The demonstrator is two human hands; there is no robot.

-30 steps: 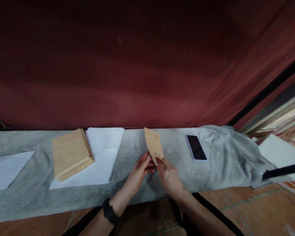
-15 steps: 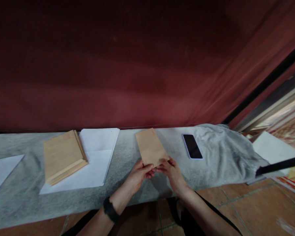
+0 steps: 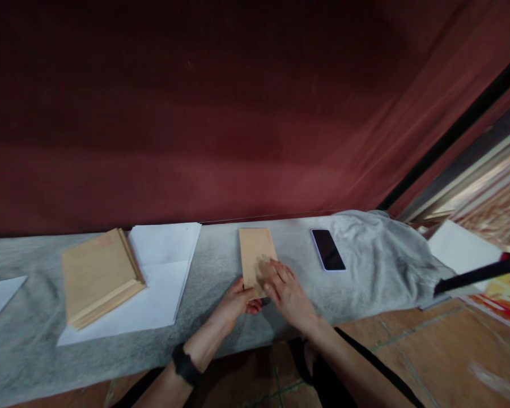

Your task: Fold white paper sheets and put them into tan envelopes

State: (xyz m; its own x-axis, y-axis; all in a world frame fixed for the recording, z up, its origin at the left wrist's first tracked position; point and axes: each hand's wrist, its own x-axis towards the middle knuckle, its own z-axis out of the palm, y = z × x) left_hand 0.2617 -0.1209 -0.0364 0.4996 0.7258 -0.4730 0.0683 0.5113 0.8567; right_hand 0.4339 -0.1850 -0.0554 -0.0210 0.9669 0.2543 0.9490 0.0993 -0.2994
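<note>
A brown paper envelope (image 3: 255,246) lies before me over the grey cloth, its long side pointing away from me. My left hand (image 3: 237,300) pinches its near left corner, thumb on top and fingers underneath. Across the lower right part of the envelope rests my right hand (image 3: 287,292), its fingers stretched out flat on the paper. To the left, a stack of brown envelopes (image 3: 100,272) sits on white paper sheets (image 3: 165,283). A phone (image 3: 328,250) with a dark screen lies to the right of my right hand.
The grey cloth (image 3: 212,255) covers a long narrow surface along a dark red wall (image 3: 238,141). Another white sheet (image 3: 0,297) lies at the far left. Black bars (image 3: 480,276) and a white board-like piece (image 3: 463,249) are at the right, above a tiled floor (image 3: 442,351).
My right hand has moved from gripping the envelope's near edge to lying flat on top of it. The envelope has turned straighter. My left hand keeps its hold.
</note>
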